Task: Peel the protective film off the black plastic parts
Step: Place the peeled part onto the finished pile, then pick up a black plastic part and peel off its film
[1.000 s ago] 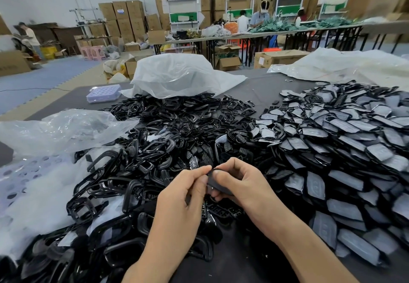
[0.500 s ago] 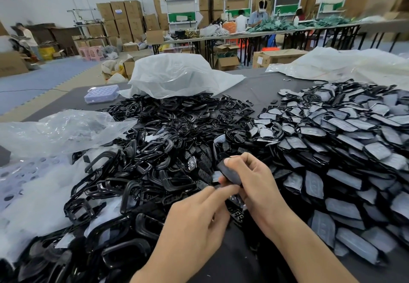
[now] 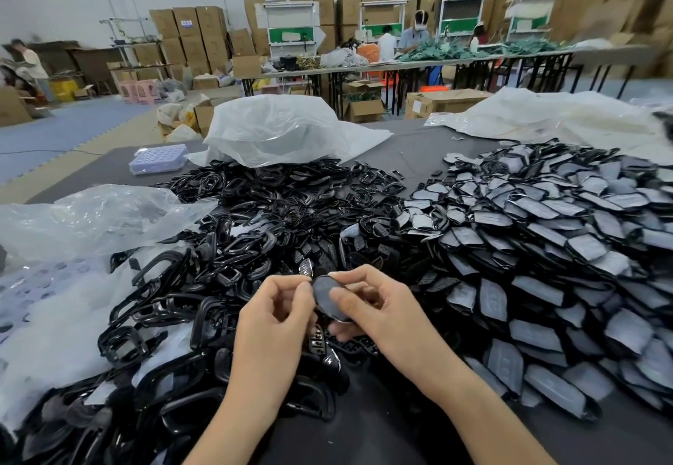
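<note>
A flat black plastic part with greyish film on its face is held up between both hands at the centre front. My right hand grips it with thumb on the face and fingers behind. My left hand pinches its left edge with thumb and forefinger. A pile of film-covered black parts spreads over the right of the table. A heap of black frame-shaped parts lies to the left and behind the hands.
Clear plastic bags lie at the left, the back centre and the back right. A pale lilac tray sits at the back left. The dark table shows bare near me. People work at distant benches.
My left hand has risen from below the part to pinch its left edge. The part has turned its filmed face toward me, and both hands sit a little lower and nearer.
</note>
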Demonstrator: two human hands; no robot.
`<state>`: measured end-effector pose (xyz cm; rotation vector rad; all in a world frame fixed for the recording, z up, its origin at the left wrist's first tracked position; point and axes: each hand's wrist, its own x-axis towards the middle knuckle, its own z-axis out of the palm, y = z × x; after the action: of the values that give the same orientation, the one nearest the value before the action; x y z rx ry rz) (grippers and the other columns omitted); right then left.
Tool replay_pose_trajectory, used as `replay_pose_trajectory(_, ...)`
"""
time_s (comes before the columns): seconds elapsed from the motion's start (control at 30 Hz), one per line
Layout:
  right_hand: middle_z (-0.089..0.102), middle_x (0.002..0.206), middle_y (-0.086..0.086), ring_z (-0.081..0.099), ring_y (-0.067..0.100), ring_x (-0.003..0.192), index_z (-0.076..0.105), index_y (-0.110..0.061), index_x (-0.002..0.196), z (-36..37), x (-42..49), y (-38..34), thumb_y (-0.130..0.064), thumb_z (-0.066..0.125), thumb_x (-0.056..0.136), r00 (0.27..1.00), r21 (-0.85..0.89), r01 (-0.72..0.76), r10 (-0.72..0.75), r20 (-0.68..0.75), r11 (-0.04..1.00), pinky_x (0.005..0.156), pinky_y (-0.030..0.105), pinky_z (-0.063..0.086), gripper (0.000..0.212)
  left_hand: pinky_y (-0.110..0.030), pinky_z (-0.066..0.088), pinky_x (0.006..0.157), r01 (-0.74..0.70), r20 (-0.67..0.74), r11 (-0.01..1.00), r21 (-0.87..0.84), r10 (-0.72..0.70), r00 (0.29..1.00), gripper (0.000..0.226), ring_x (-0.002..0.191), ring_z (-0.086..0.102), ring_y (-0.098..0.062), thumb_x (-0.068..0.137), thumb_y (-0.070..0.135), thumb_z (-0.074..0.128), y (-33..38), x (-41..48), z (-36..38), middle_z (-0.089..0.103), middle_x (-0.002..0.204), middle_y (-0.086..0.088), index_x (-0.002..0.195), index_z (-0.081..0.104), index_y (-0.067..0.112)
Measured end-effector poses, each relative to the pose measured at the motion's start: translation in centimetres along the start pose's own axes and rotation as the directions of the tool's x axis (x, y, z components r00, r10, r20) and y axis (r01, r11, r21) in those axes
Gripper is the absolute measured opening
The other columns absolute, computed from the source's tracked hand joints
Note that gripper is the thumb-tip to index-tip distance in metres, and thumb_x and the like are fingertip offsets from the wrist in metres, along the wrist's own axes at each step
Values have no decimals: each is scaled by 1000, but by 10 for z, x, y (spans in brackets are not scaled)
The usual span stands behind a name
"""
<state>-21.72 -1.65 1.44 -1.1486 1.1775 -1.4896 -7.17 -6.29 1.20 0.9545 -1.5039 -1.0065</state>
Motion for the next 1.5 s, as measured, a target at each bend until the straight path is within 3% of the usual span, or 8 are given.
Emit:
replay_pose_trajectory(0.23,76,78,10,69,18,60,66,-29,120,-31,-11,-11,-19,61,100,994,-199,-8,-14,-105,980,56,24,54,23,-12,45,62,-152,141,948,281,116,983,6,68,61,-3,96,32,59,1,-16,3,67,81,16,100,63,35)
replay_pose_trajectory(0.33,77,85,10,74,18,70,59,-22,131,-70,11,-44,-23,64,96,916,-92,105,-132,-378,990,62,22,57,36,-20,45,83,-349,286,804,482,232,930,27,96,57,1,97,55,45,-1,-32,-6,62,96,24,114,59,39)
replay_pose_trajectory(0.43,75,92,17,74,19,71,19,-20,159,-98,27,-68,-27,66,97,808,32,166,-117,-577,986,63,24,58,77,-31,38,96,-518,394,586,623,337,855,43,110,55,-9,89,54,49,-8,-49,-20,63,112,16,120,65,29)
replay_pose_trajectory(0.63,78,89,5,76,22,73,25,-36,156,-68,8,-44,-30,56,102,856,-128,101,-152,-494,987,59,22,58,62,-40,55,86,-479,390,294,827,313,866,50,94,73,-26,79,57,47,-23,-48,-31,73,102,3,103,77,25)
replay_pose_trajectory(0.77,75,96,-12,74,13,75,46,-45,137,-23,-1,-11,-29,52,104,950,-307,73,-159,-268,949,64,23,58,37,-35,55,59,-468,368,327,821,324,872,24,79,62,-24,78,41,79,-26,-29,-20,63,89,3,94,73,23)
replay_pose_trajectory(0.93,68,99,-23,71,3,82,62,-43,124,3,1,21,-28,56,102,990,-477,59,-114,-88,877,71,20,55,27,-29,49,48,-434,305,379,817,355,884,13,76,59,-17,89,35,68,-24,-5,-13,58,82,7,86,66,22)
replay_pose_trajectory(1.17,70,95,-20,64,-3,78,61,-54,119,11,4,27,-55,65,84,993,-474,85,-34,116,876,75,11,47,35,-9,40,76,-248,-4,850,465,282,959,10,87,60,1,98,33,51,-23,4,-14,62,97,16,101,61,30)
replay_pose_trajectory(1.5,65,79,-8,65,9,66,63,-43,114,8,10,29,-19,67,95,1000,-218,10,-6,18,976,61,25,55,31,-4,40,72,-164,-125,948,274,204,971,23,88,62,3,100,37,42,-22,5,-10,68,89,20,109,63,35)
